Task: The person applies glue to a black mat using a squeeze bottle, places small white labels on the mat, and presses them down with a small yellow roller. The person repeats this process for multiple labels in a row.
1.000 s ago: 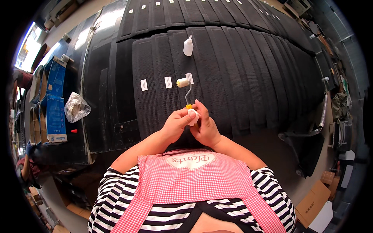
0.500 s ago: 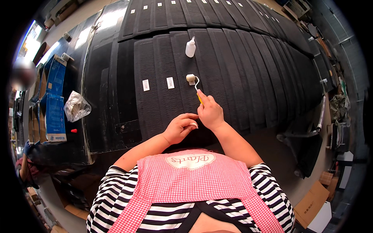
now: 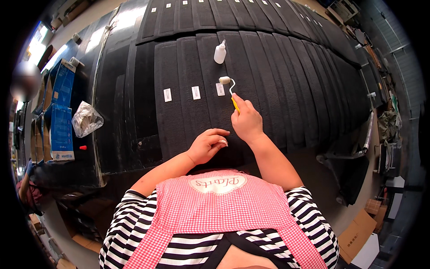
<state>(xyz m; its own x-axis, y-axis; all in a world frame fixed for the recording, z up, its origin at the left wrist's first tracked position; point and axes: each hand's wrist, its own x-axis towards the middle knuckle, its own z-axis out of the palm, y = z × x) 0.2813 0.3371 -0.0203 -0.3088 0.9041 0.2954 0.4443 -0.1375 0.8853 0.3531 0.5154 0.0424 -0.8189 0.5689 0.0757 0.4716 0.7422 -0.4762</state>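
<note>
My right hand (image 3: 247, 120) is closed round the yellow handle of a small paint roller (image 3: 225, 80). The roller's cream head is at the top edge of a white label (image 3: 220, 89) on a black mat (image 3: 264, 89). Two more white labels, a middle one (image 3: 195, 93) and a left one (image 3: 167, 95), sit in a row on neighbouring mats. Closer to my body, my left hand (image 3: 208, 145) has curled fingers with a small white piece showing at the fingertips; its kind is unclear. Beyond the roller stands a white squeeze bottle (image 3: 220, 53) with a nozzle.
Overlapping black mats with labels (image 3: 185, 2) form a far row. On the left are blue cartons (image 3: 62, 130), a clear plastic bag (image 3: 87, 119) and a red cap (image 3: 83, 147). Another person's sleeve (image 3: 27, 190) shows at far left. Cardboard (image 3: 356, 235) is at lower right.
My right hand has moved the roller up and slightly right, uncovering the third label, which the roller head partly hid before. My left hand has stayed nearly in place.
</note>
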